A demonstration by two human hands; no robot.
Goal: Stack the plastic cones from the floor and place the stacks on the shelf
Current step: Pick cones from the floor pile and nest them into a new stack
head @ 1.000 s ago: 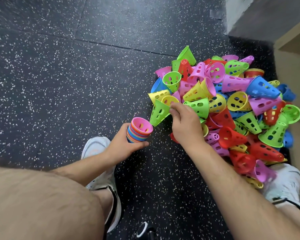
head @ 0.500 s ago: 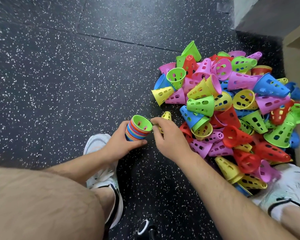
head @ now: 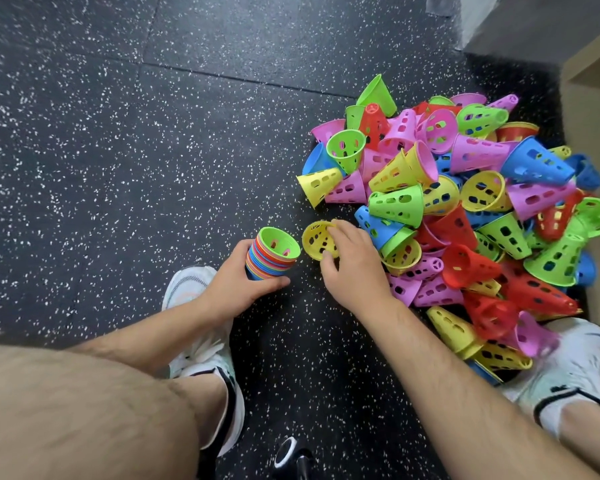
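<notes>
L grip wraps the green-topped stack, mouth up and tipped R. R grip pinches the yellow cone by its rim, just R of the stack, not touching. Its mouth faces up too, so axes approx parallel: prob. a short hop L, then tip-first in. Speckled floor open to L. Cone pile beyond R grip; shelf far R.

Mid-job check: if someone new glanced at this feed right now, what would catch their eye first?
First, the bright pile of cones sprawled over the dark speckled floor at the right. Just left of it, the left hand grips a many-coloured stack with a green cone on top. Beside it, the right hand pinches a yellow cone.
</notes>
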